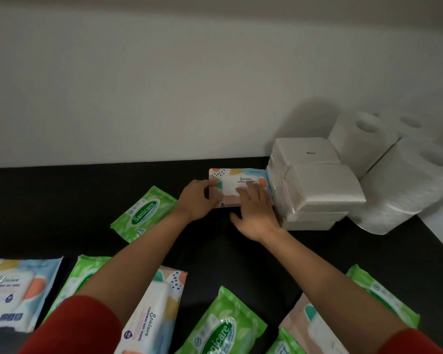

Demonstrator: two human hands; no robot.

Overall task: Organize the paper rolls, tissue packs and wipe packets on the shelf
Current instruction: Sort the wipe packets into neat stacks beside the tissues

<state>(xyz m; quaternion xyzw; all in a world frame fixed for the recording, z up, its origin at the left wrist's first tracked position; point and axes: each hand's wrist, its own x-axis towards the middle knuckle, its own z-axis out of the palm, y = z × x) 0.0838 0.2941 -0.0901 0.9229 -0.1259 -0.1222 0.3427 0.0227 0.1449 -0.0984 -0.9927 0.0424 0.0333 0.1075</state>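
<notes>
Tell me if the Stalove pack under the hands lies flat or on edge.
Flat: the Stalove pack shows its printed face upward.

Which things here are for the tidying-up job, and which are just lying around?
For the job: Stalove wipes pack, which the left hand grips and the right hand rests on; tissue packs; paper rolls; green Sanicare packets; other Stalove packs; black shelf.
Just there: white wall.

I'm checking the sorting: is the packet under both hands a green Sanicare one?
No, the left hand and right hand are on a pastel Stalove packet beside the white tissue packs.
</notes>
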